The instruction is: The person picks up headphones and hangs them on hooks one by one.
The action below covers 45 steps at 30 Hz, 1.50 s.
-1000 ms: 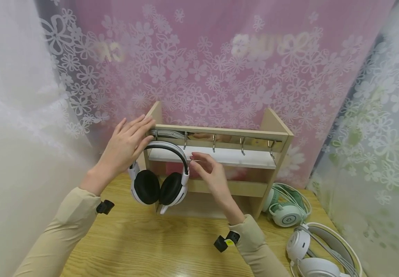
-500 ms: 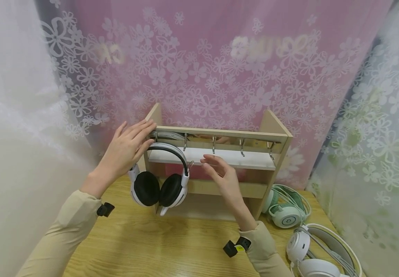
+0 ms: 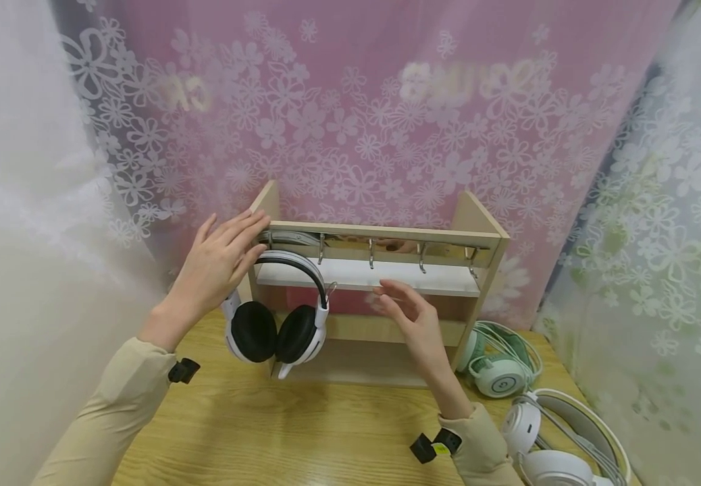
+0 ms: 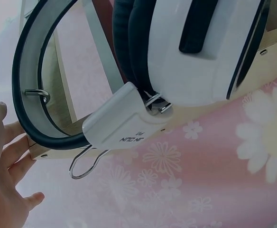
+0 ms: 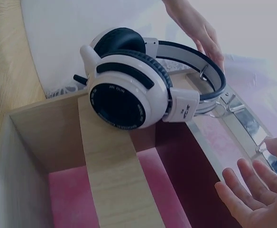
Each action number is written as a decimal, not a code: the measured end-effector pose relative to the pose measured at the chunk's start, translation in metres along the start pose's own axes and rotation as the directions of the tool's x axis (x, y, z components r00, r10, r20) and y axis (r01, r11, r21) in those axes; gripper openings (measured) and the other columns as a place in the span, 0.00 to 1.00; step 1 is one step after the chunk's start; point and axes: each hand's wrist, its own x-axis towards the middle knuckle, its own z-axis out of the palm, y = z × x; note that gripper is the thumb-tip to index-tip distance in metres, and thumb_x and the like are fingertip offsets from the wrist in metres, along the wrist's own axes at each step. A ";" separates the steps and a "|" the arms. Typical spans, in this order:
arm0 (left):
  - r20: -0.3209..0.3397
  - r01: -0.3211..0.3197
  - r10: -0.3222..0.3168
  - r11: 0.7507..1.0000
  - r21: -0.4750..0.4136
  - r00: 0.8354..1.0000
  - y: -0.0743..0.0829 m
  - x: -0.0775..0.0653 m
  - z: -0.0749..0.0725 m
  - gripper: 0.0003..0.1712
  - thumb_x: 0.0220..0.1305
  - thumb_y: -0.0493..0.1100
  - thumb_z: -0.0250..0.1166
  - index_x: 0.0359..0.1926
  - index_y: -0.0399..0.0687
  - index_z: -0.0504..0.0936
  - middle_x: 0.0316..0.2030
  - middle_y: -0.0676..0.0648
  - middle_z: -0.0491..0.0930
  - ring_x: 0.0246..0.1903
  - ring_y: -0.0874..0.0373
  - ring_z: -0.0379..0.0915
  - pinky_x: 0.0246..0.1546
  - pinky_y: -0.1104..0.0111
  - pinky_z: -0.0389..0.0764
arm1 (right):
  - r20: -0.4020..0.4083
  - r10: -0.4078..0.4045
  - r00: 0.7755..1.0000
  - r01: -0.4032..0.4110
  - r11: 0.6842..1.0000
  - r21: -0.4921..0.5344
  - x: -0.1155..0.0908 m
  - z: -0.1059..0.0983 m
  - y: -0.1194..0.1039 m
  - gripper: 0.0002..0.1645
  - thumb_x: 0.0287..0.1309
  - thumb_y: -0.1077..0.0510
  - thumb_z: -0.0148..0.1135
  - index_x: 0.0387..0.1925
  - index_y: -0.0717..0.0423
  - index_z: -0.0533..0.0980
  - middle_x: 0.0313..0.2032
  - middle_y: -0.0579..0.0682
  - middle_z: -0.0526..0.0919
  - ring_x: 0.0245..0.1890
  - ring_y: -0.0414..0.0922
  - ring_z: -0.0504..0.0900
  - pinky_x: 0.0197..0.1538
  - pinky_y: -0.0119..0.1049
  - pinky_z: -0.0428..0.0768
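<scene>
White headphones with black ear pads (image 3: 296,334) hang by their headband at the left end of a wooden rack (image 3: 356,327). In the left wrist view, a metal hook (image 4: 36,92) passes beneath the headband, and a wire loop (image 4: 88,164) sticks out near the slider. My left hand (image 3: 217,260) rests on the rack's upper left corner, fingers straight, with the thumb close to the headband. In front of the rack, right of the headphones, my right hand (image 3: 417,331) hovers with loosely bent fingers and holds nothing.
Several more hooks (image 3: 371,253) line the rack's metal strip, above a white shelf (image 3: 399,275). To the right, green headphones (image 3: 502,379) and white headphones (image 3: 557,469) lie on the wooden table (image 3: 302,432). A pink floral curtain (image 3: 356,135) hangs behind.
My right hand has drawn away from the headphones' right side and moved rightward and slightly down. My left hand stays on the rack corner, and the headphones hang much as before.
</scene>
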 end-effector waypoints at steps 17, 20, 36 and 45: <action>-0.036 -0.004 0.003 1.000 -0.011 0.999 0.001 -0.001 0.003 0.30 0.72 0.45 0.63 0.72 0.47 0.71 0.70 0.43 0.71 0.71 0.45 0.63 0.76 0.42 0.46 | -0.095 0.034 0.995 -0.034 0.999 -0.009 -0.018 -0.035 0.009 0.22 0.73 0.59 0.59 0.62 0.66 0.75 0.52 0.53 0.85 0.51 0.48 0.86 0.53 0.37 0.84; -0.046 -0.008 0.008 1.000 -0.013 0.999 0.002 -0.001 0.004 0.30 0.72 0.45 0.64 0.72 0.47 0.72 0.70 0.43 0.71 0.71 0.45 0.64 0.76 0.42 0.47 | -0.110 0.036 0.993 -0.036 0.999 -0.003 -0.021 -0.042 0.010 0.22 0.73 0.59 0.59 0.62 0.68 0.74 0.51 0.52 0.86 0.51 0.46 0.86 0.53 0.37 0.84; -0.070 -0.008 0.007 1.000 -0.009 0.998 0.000 -0.002 0.005 0.29 0.73 0.45 0.63 0.71 0.47 0.73 0.69 0.43 0.72 0.71 0.44 0.64 0.76 0.43 0.47 | -0.176 0.026 0.984 -0.035 0.998 -0.052 -0.037 -0.084 0.012 0.23 0.76 0.59 0.54 0.64 0.70 0.71 0.54 0.53 0.84 0.51 0.42 0.86 0.54 0.38 0.84; -0.078 -0.011 0.010 1.000 -0.012 0.997 0.000 -0.001 0.005 0.28 0.72 0.45 0.63 0.71 0.46 0.73 0.68 0.42 0.73 0.70 0.44 0.65 0.75 0.42 0.48 | -0.222 0.035 0.974 -0.052 0.996 -0.071 -0.049 -0.120 0.015 0.25 0.78 0.57 0.51 0.66 0.70 0.69 0.53 0.46 0.85 0.51 0.41 0.85 0.52 0.31 0.83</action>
